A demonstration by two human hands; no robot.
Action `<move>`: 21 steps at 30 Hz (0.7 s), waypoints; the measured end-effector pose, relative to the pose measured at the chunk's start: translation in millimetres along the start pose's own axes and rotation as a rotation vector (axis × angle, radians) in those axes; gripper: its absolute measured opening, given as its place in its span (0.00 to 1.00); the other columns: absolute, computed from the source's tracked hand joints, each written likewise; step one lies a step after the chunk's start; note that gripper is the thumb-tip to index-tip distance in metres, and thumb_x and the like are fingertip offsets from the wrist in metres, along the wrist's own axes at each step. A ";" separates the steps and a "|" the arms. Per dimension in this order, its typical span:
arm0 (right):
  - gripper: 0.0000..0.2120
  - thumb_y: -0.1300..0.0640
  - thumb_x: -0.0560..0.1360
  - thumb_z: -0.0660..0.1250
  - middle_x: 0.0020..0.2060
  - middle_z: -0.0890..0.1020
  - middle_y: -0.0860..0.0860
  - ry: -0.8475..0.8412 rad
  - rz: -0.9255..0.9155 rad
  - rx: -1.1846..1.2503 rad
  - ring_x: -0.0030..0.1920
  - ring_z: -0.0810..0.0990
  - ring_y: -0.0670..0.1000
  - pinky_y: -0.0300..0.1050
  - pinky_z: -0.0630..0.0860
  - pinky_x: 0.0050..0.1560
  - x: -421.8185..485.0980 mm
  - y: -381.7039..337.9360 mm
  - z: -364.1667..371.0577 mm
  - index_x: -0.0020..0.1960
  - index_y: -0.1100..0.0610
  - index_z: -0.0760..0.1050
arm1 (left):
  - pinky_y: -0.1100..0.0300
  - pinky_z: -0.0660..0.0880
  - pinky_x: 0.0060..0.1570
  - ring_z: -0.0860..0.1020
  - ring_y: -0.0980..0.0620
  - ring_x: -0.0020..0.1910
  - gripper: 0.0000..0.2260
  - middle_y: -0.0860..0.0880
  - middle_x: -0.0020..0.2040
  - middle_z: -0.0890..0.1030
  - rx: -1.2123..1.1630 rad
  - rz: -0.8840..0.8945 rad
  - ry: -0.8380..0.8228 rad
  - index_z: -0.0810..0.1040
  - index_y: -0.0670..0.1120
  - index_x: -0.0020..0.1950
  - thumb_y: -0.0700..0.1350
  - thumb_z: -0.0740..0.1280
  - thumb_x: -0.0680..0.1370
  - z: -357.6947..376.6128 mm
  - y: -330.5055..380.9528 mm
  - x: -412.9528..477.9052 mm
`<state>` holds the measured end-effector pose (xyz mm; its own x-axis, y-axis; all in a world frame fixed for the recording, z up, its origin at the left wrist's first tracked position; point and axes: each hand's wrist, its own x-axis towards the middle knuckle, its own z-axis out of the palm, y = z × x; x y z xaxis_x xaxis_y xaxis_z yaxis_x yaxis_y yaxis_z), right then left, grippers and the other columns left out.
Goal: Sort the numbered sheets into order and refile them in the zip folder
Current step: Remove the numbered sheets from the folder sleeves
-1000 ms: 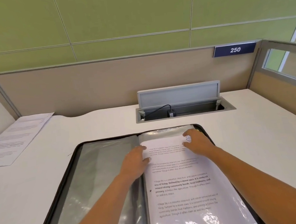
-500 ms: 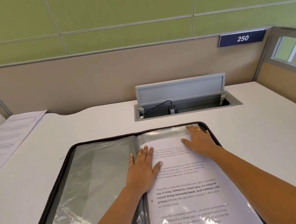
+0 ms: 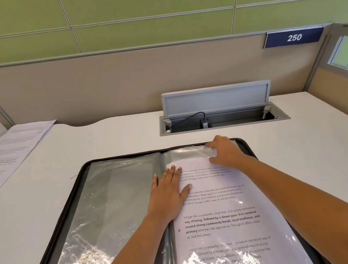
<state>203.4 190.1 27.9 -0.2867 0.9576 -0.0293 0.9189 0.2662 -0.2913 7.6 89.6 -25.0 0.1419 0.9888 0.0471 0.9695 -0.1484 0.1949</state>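
Green panelled wall point(image 3: 157, 10) fills the top of the frame; a beige partition point(image 3: 100, 85) runs below it.

White surface point(image 3: 299, 162) spans the middle and lower frame.

Zip folder point(image 3: 74, 196), black-edged, lies open flat at lower centre. It runs off the bottom edge.
- Left half: a clear sleeve point(image 3: 111, 201) over a grey backing, with no sheet visible in it.
- Right half: a printed sheet point(image 3: 230, 222) lies face up, with paragraphs of text, some of it bold. Glare from the plastic pocket point(image 3: 183, 154) crosses its lower part. The pocket's top strip shows bare above the sheet's upper edge.

Loose sheets point(image 3: 11, 154) lie at far left, well apart from the folder, angled and cut by the frame edge. There is a handwritten mark near their top corner, too small to read.

Recessed cable box point(image 3: 274, 120) is set in the surface at centre right, beyond the folder. Its lid point(image 3: 216, 100) is raised, and a black plug and cable point(image 3: 204, 123) sit inside.

Left hand point(image 3: 168, 194) lies flat with fingers straight, pressing across the folder's spine and the sheet's left margin. It grips nothing.

Right hand point(image 3: 226, 152) is at the folder's upper right corner. Its fingers are bent over the crumpled top of the plastic pocket with the thumb below, so it is pinching the plastic.

Blue sign point(image 3: 293, 37) reading 250 is at upper right on the partition.
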 end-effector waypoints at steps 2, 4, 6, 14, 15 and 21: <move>0.22 0.56 0.73 0.68 0.62 0.71 0.54 0.009 -0.041 -0.008 0.63 0.67 0.54 0.45 0.65 0.62 6.6 -5.9 -3.0 0.67 0.54 0.71 | 0.52 0.42 0.74 0.49 0.55 0.76 0.29 0.52 0.78 0.51 0.005 0.000 0.005 0.49 0.51 0.77 0.63 0.44 0.79 1.0 -0.7 -0.1; 0.19 0.57 0.73 0.69 0.63 0.72 0.53 0.054 -0.093 0.023 0.64 0.67 0.53 0.45 0.65 0.63 12.0 -11.2 -7.1 0.64 0.54 0.74 | 0.52 0.42 0.74 0.49 0.54 0.76 0.29 0.52 0.78 0.51 -0.002 -0.002 0.008 0.49 0.51 0.78 0.63 0.45 0.80 1.7 -1.0 0.6; 0.15 0.56 0.74 0.68 0.62 0.74 0.52 0.056 -0.134 0.010 0.63 0.69 0.52 0.45 0.66 0.62 16.6 -16.7 -12.5 0.61 0.55 0.75 | 0.52 0.42 0.73 0.49 0.54 0.76 0.35 0.52 0.78 0.51 -0.003 0.001 0.019 0.49 0.52 0.77 0.67 0.37 0.74 1.4 -0.2 0.3; 0.03 0.62 0.73 0.66 0.37 0.78 0.46 -0.041 -0.165 0.001 0.42 0.75 0.49 0.35 0.68 0.40 34.4 -22.8 -20.9 0.42 0.56 0.75 | 0.54 0.41 0.74 0.48 0.55 0.76 0.27 0.53 0.78 0.50 -0.066 -0.004 0.037 0.50 0.52 0.77 0.61 0.48 0.81 1.4 -1.8 -0.5; 0.06 0.61 0.73 0.66 0.36 0.76 0.46 -0.076 -0.166 0.025 0.41 0.74 0.49 0.35 0.67 0.39 35.0 -22.5 -21.8 0.39 0.54 0.72 | 0.54 0.41 0.73 0.48 0.56 0.76 0.27 0.53 0.78 0.50 -0.079 -0.004 0.046 0.50 0.52 0.77 0.60 0.49 0.81 1.1 -1.9 -1.2; 0.13 0.51 0.81 0.57 0.39 0.82 0.51 -0.188 -0.038 0.287 0.26 0.78 0.45 0.35 0.70 0.30 39.7 -24.2 -28.6 0.45 0.57 0.74 | 0.55 0.41 0.73 0.49 0.57 0.76 0.28 0.54 0.78 0.52 -0.102 0.005 0.062 0.53 0.53 0.77 0.63 0.47 0.79 2.7 -2.5 -0.8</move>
<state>177.6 224.8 61.1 -0.3886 0.9034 -0.1810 0.8007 0.2339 -0.5516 5.6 89.2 -28.2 0.1305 0.9855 0.1082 0.9432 -0.1570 0.2927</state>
